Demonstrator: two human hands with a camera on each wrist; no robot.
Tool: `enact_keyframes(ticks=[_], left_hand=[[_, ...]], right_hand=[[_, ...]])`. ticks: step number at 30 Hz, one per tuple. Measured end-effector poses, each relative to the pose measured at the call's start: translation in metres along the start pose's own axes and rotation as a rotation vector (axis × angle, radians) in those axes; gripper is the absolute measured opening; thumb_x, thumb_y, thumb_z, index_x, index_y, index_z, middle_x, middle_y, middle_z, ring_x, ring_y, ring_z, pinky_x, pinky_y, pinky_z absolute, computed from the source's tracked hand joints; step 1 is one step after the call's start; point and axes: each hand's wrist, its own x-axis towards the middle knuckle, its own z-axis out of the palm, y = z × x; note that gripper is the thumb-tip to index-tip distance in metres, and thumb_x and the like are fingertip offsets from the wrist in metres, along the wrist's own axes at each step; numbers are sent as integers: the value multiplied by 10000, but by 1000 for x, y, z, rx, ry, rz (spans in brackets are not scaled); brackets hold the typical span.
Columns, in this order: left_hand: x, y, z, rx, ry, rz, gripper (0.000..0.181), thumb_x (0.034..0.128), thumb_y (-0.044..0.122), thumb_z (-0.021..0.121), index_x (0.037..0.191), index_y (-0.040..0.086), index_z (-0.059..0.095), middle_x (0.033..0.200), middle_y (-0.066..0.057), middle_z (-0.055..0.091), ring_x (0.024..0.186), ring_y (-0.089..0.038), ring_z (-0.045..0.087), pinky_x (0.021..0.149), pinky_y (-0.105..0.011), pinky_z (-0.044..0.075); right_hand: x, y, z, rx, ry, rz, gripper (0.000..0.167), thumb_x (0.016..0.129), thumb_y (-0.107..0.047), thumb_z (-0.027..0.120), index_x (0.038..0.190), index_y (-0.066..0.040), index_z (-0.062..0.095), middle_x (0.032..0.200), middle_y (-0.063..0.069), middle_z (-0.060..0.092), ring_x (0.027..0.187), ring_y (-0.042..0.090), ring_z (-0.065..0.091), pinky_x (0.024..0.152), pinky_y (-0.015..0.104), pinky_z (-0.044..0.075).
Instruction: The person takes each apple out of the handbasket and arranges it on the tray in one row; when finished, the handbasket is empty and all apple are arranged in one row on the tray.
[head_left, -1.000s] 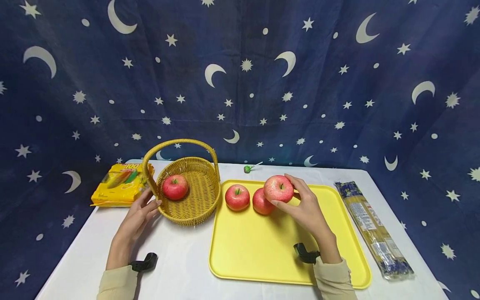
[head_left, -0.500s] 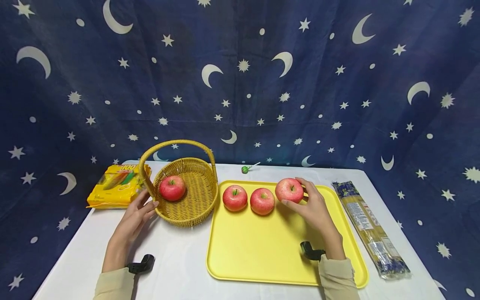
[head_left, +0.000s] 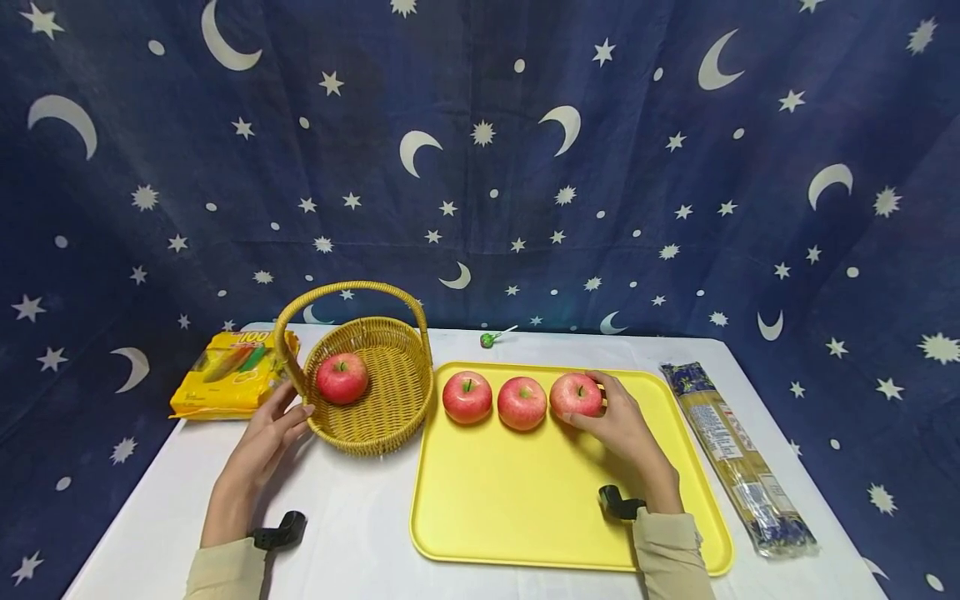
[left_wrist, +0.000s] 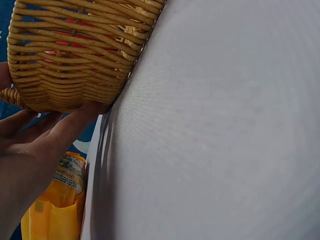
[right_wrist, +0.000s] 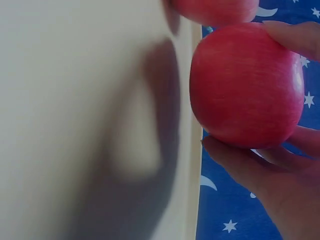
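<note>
My right hand (head_left: 622,425) holds a red apple (head_left: 576,395) between thumb and fingers at the right end of a row on the yellow tray (head_left: 517,508). In the right wrist view this apple (right_wrist: 247,85) is low over the tray; whether it touches is unclear. Two more apples, the middle one (head_left: 522,403) and the left one (head_left: 467,397), sit beside it. With fairly straight fingers, my left hand (head_left: 262,437) touches the left side of the wicker basket (head_left: 397,392). One apple (head_left: 342,378) lies inside that basket. The wicker wall (left_wrist: 75,65) rises above those fingers in the left wrist view.
A yellow snack bag (head_left: 228,379) lies left of the basket, near my left hand. Behind the tray is a green lollipop (head_left: 489,340). A long clear pack (head_left: 738,458) lies along the right side. The starry curtain (head_left: 480,167) hangs behind the table.
My right hand has carried its apple rightward, away from above the middle apple, then lowered it level with the other two. The left hand keeps its place at the basket.
</note>
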Motion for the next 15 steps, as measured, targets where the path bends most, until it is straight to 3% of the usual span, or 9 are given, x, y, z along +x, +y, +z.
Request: enact_keyframes(ticks=[4,10,15], left_hand=[[0,-1,0,-1,-1,-5,863,1063,214,570,1665,144,-44,1733,-154,-66,1428,-173,383,965,-121,503],[-1,-2,-1,-10,-10,16,859,1064,200,566,1662,124,-46,1728,-176,-71,1309,-28,452,965,-120,502],[-1,-2,-2,-10,-9,20,869,1060,215,576,1663,126,-45,1729,-172,-71,1312,-24,453,970,-117,498]], right_hand=[[0,3,1,-45,4,-22,812,832,-243,833,1481,41,435,1462,276,501,1309,441,497,1104,595,443],[0,5,4,-48,-12,-31,802,834,-237,831,1467,62,441,1449,289,511,1307,447,502,1103,593,448],[1,4,4,-55,-28,-25,793,842,-231,825,1471,54,436,1450,282,512,1304,442,507,1099,592,453]])
